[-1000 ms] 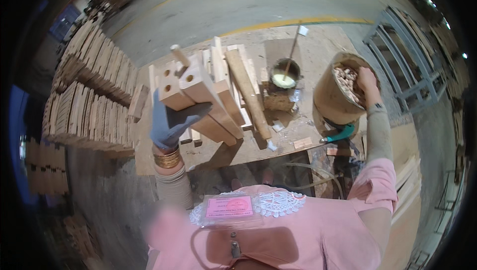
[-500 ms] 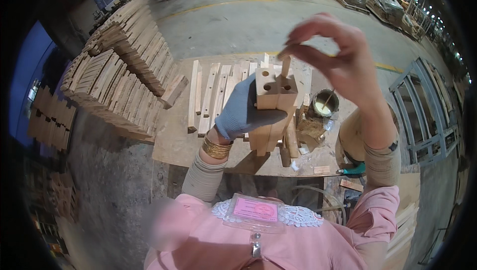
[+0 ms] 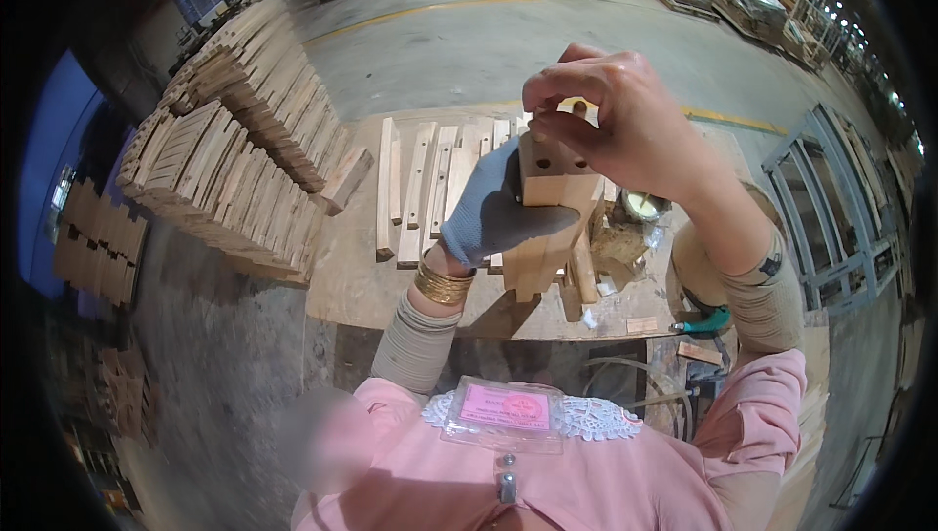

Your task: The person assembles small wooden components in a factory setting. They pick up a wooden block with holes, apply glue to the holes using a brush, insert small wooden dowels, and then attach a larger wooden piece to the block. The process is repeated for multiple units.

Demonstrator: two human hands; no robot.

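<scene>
My left hand (image 3: 489,201), in a blue-grey knitted glove, is wrapped round upright wooden pieces (image 3: 559,190) held together above the table. Round holes show in their top ends. A short wooden dowel (image 3: 579,109) stands up from the far right hole. My bare right hand (image 3: 620,121) is over these top ends, its thumb and forefinger pinched together near the far left hole. What the pinch holds, if anything, is hidden behind the fingers. The right hand also covers part of the top face.
Drilled wooden strips (image 3: 415,194) lie on the wooden table (image 3: 342,287). A pot of pale glue-like liquid (image 3: 642,205) stands right of the held wood. A green-handled tool (image 3: 705,322) lies at the table's right edge. Tall wood stacks (image 3: 225,169) stand left; a grey metal frame (image 3: 816,209) stands right.
My right hand has moved left and down, from above the dowel to the far left hole. The left hand and the wood it holds have shifted slightly right in view.
</scene>
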